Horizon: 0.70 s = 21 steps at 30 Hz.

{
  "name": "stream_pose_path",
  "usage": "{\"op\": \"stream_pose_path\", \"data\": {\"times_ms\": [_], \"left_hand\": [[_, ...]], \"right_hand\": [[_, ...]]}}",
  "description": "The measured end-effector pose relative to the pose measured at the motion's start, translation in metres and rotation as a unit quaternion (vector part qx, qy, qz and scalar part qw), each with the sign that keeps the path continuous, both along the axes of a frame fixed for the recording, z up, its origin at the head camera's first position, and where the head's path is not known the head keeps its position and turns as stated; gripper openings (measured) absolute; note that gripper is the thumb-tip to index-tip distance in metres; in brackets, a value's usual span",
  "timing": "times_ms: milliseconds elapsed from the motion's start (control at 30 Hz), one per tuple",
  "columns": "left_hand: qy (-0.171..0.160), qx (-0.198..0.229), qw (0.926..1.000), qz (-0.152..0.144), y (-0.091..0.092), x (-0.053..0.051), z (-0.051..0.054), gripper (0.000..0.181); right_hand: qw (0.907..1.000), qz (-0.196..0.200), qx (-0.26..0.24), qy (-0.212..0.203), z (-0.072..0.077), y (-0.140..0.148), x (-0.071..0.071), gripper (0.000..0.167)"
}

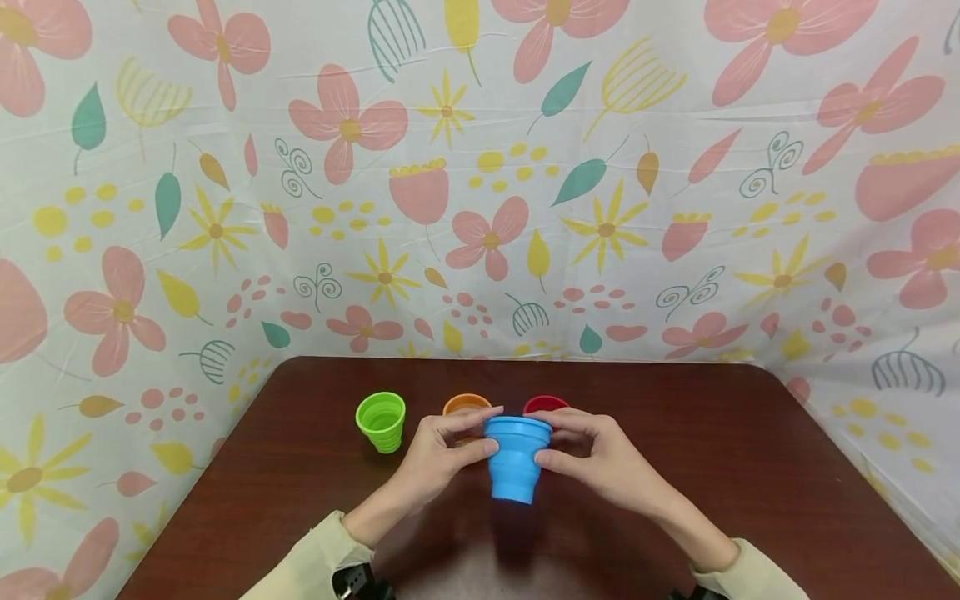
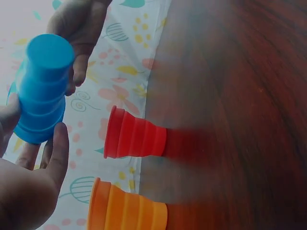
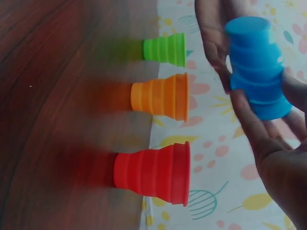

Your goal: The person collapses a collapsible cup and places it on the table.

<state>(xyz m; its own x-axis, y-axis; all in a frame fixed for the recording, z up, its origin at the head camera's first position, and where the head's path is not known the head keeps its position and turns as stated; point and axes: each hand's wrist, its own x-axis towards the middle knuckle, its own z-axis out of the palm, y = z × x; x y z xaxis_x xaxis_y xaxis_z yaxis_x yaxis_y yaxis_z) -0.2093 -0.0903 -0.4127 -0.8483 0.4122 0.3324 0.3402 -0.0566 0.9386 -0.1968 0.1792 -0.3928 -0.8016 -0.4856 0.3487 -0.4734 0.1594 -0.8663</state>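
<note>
A blue collapsible cup (image 1: 516,462), unfolded into its tiers, is held up above the table between both hands, its wide rim upward. My left hand (image 1: 442,457) grips the rim's left side, with the thumb on the wall just below. From the other side my right hand (image 1: 611,462) pinches the rim in the same way. Behind the hands stand an orange cup (image 2: 127,208) and a red cup (image 3: 153,173), both partly hidden in the head view. A green cup (image 1: 381,422) stands upright to the left.
The dark brown wooden table (image 1: 750,483) has rounded far corners and a glossy top. Just beyond its far edge hangs a white cloth (image 1: 480,333) printed with flowers and leaves, which also runs along both sides.
</note>
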Motion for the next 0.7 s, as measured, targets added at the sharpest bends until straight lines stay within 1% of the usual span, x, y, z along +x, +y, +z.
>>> {"op": "stream_pose_path", "data": {"times_ms": [133,267,333,433,567,700], "left_hand": [[-0.031,0.003,0.9994,0.013,-0.0007,0.0014,0.0007,0.041],[-0.055,0.009,0.9983,0.016,-0.0001,0.0025,0.0012,0.041],[-0.062,0.004,0.9979,0.017,0.0003,0.0035,0.0012,0.041],[-0.073,0.002,0.9973,0.011,0.0002,0.0049,0.0004,0.042],[-0.065,0.002,0.9978,-0.01,-0.0019,0.0042,-0.0023,0.043],[-0.037,0.004,0.9982,-0.047,-0.0066,0.002,-0.0054,0.051]], "right_hand": [[0.999,0.025,-0.034,0.015,-0.0032,0.0013,0.0003,0.053],[0.9966,0.047,-0.062,0.025,-0.0047,0.0008,0.0003,0.061],[0.996,0.049,-0.067,0.032,-0.0048,0.0,0.0006,0.062],[0.9953,0.056,-0.068,0.04,-0.0056,-0.0006,0.0007,0.061],[0.9948,0.063,-0.077,0.023,-0.0062,0.0003,0.0009,0.059],[0.9955,0.051,-0.08,0.0,-0.0063,0.0024,0.001,0.058]]}}
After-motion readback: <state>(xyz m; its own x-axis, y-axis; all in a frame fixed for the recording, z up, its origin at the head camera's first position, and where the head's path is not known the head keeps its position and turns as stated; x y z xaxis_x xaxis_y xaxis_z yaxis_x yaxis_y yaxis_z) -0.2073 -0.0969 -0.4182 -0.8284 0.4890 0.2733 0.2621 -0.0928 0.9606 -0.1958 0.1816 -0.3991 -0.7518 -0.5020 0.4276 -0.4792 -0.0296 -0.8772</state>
